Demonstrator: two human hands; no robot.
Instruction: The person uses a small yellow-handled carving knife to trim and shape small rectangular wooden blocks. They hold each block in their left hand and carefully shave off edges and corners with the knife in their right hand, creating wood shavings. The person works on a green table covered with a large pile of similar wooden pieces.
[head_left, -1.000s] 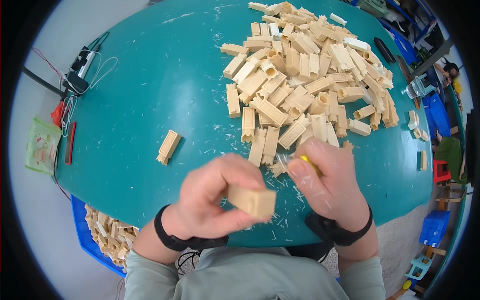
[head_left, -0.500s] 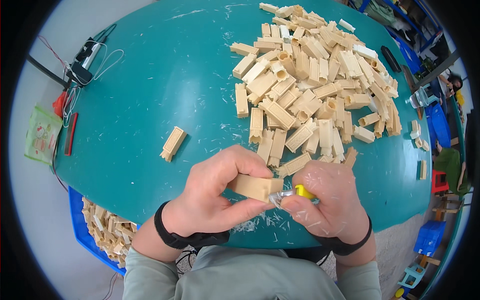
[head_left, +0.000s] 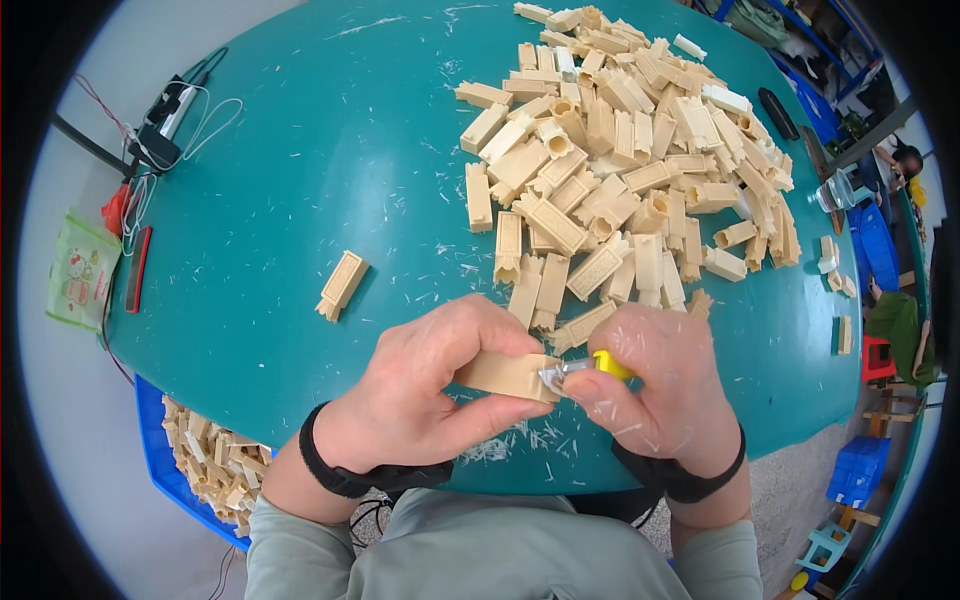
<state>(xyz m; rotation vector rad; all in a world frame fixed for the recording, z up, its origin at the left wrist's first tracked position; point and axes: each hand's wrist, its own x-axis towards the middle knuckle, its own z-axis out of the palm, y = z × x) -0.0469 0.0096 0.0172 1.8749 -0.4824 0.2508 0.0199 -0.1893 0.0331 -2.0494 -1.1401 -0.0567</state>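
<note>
Pinched between the thumb and fingers of my left hand (head_left: 440,385) is a beige plastic block (head_left: 503,376), lying sideways with its end toward the right. My right hand (head_left: 650,385) is closed around a utility knife (head_left: 612,366) with a yellow body. Its metal blade meets the block's right end, where the thumb of my right hand also lies close. Thin pale shavings stick to the right hand. Just beyond both hands spreads a large heap of similar beige blocks (head_left: 600,270), some with notched, hollow ends.
A single beige block (head_left: 342,286) lies left on the green table (head_left: 260,200), amid scattered shavings (head_left: 540,437). A blue bin (head_left: 160,455) of blocks stands lower left. Along the left edge are a power strip (head_left: 165,125) and cables; a plastic bottle (head_left: 832,195) stands right.
The knife blade has moved up slightly across the block's right end, and the block has turned a little in my left hand. Both hands keep their hold.
</note>
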